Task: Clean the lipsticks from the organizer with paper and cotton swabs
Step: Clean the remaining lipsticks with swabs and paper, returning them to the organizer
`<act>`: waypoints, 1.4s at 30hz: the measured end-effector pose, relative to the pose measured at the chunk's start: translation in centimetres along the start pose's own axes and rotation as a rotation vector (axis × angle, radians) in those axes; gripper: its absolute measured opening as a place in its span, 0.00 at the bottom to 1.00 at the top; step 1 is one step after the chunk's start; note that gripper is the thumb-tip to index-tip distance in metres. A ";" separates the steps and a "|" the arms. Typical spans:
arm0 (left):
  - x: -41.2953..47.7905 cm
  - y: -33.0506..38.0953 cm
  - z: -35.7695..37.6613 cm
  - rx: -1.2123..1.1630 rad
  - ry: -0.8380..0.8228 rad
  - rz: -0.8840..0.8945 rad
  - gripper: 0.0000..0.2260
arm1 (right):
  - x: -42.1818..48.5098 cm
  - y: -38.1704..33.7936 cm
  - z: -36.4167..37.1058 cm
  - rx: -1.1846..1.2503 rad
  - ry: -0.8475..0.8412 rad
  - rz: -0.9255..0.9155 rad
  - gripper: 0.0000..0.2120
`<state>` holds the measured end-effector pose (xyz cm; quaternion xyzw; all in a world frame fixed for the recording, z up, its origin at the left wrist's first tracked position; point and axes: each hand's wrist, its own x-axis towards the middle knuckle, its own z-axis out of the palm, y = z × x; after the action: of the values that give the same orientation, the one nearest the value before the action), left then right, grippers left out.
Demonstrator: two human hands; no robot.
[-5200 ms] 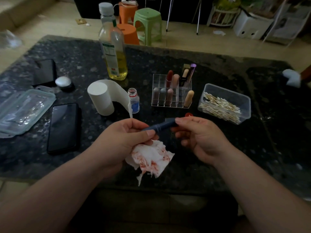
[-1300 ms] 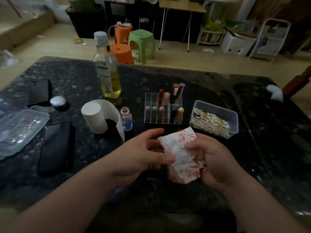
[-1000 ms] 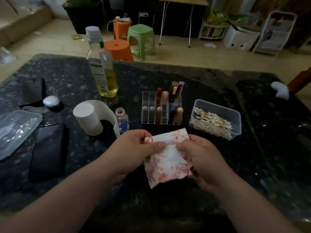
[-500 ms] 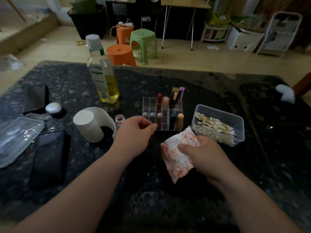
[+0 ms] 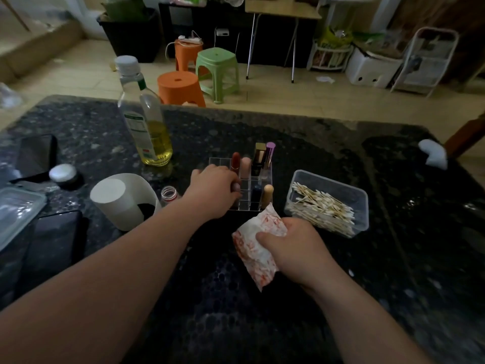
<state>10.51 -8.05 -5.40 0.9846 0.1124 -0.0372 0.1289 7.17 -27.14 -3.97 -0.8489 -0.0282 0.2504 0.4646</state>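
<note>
And the left hand [image 5: 214,187] is at the front row of the organizer [image 5: 245,203], pinching the cap of a mauve lipstick [image 5: 237,187] (light, slick, rigid, I'd say, so grip high, lift straight up) while just in front of the organizer the right hand [image 5: 294,248] clutches the soft stained paper [image 5: 252,249].

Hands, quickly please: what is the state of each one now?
Left hand: fingers pinch a lipstick standing in the organizer.
Right hand: closed, holds the stained paper.
</note>
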 end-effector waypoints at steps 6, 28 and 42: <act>-1.5 -0.8 -1.9 -0.359 0.126 -0.048 0.06 | 0.5 0.2 0.0 0.075 0.000 0.033 0.05; -16.3 -3.0 -4.0 -1.114 -0.093 -0.092 0.10 | -4.7 -0.8 1.3 0.162 -0.403 -0.356 0.13; -14.8 -3.7 -3.5 -0.556 -0.200 0.127 0.02 | -3.5 -0.8 1.8 0.143 -0.437 -0.338 0.20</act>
<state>-4.54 -6.74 -1.41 0.9079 0.0433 -0.0936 0.4062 3.46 -26.29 -2.67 -0.7231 -0.2510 0.3477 0.5414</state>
